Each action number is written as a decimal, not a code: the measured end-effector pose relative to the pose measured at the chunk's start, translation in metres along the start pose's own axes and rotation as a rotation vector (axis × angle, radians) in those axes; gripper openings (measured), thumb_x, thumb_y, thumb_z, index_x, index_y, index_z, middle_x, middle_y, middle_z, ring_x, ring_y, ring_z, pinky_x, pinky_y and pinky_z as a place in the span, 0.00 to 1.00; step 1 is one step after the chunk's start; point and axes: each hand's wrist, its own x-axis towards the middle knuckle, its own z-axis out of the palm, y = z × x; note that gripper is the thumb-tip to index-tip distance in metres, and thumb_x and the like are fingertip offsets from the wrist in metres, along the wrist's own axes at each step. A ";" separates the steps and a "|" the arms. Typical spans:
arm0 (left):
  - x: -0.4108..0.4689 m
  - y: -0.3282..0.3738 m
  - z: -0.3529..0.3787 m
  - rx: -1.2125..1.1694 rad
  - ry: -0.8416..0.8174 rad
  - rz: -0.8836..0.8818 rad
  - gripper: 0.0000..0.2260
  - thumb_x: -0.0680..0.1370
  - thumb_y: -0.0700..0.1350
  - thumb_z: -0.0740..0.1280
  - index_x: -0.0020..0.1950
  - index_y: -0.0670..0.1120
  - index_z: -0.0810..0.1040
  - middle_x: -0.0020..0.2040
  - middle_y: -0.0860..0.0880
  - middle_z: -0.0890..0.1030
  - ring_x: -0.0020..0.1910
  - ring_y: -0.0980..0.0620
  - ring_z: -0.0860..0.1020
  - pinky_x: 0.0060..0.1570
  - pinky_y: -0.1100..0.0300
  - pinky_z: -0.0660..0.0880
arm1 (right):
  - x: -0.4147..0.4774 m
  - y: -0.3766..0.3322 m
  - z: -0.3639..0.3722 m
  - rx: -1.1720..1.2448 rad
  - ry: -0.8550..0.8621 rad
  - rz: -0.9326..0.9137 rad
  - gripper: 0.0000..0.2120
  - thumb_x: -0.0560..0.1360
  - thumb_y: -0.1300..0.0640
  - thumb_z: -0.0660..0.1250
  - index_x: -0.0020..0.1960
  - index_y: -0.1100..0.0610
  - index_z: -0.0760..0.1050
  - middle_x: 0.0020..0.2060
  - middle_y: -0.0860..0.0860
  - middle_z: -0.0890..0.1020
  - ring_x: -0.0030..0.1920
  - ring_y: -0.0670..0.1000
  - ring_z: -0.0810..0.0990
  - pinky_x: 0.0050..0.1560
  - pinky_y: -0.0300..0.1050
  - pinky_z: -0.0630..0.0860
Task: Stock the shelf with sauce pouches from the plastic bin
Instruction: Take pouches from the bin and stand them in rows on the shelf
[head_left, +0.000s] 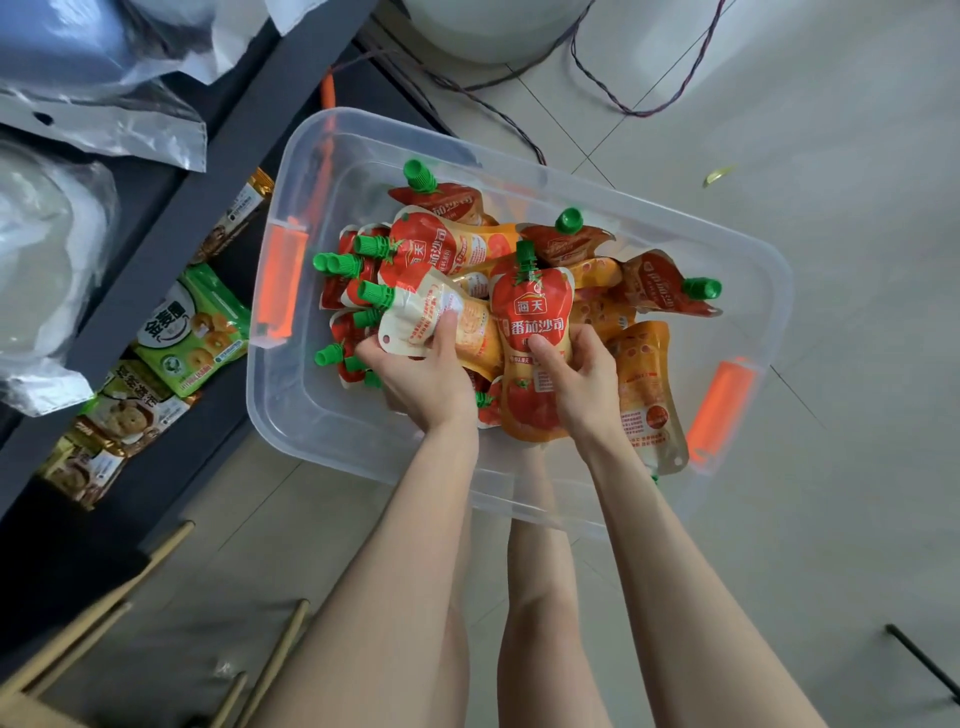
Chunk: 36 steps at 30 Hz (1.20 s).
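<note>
Item 1: one clear plastic bin (363, 441) on the tiled floor (779, 156), with two orange handle latches, one at each short end. It sits just beside the dark shelf unit (249, 119).

Item 2: sauce pouches (447, 244), red and orange with green screw caps, heaped in the bin. We count about ten caps in plain sight; the pile overlaps too much for a firm total.

Item 3: our left hand (415, 379), fingers closed around a pale-backed pouch (436, 317) lying cap-left, with more pouches bunched beneath the palm; how many it holds we cannot tell.

Item 4: our right hand (576, 384), closed on one upright pouch (535, 317), label facing us, cap up.

Item 5: four or so green and brown food packets (192, 332) on the lower shelf, partly hidden by the shelf frame.

Item 6: silver foil bags (104, 119) on the upper shelf, cut off at the edge.

Item 7: loose cables (613, 98) on the floor behind the bin.
</note>
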 end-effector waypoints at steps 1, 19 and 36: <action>-0.003 0.001 -0.002 -0.052 -0.027 0.030 0.22 0.68 0.44 0.76 0.54 0.46 0.67 0.46 0.55 0.76 0.47 0.53 0.76 0.49 0.63 0.73 | -0.002 -0.002 0.000 0.017 -0.010 -0.002 0.06 0.74 0.52 0.69 0.44 0.48 0.72 0.42 0.44 0.80 0.44 0.44 0.80 0.48 0.46 0.79; -0.041 0.072 -0.097 -0.222 -0.611 0.064 0.11 0.73 0.47 0.72 0.49 0.41 0.81 0.49 0.46 0.84 0.49 0.51 0.83 0.46 0.56 0.78 | -0.119 -0.070 -0.036 0.328 -0.142 -0.004 0.08 0.77 0.53 0.64 0.53 0.56 0.73 0.45 0.50 0.83 0.44 0.44 0.83 0.42 0.37 0.79; -0.195 0.027 -0.328 -0.425 -0.814 0.029 0.14 0.79 0.52 0.61 0.64 0.56 0.72 0.52 0.54 0.82 0.49 0.56 0.81 0.44 0.57 0.76 | -0.344 -0.108 -0.066 0.093 -0.319 -0.276 0.11 0.76 0.48 0.65 0.51 0.55 0.73 0.48 0.52 0.83 0.49 0.53 0.83 0.53 0.49 0.80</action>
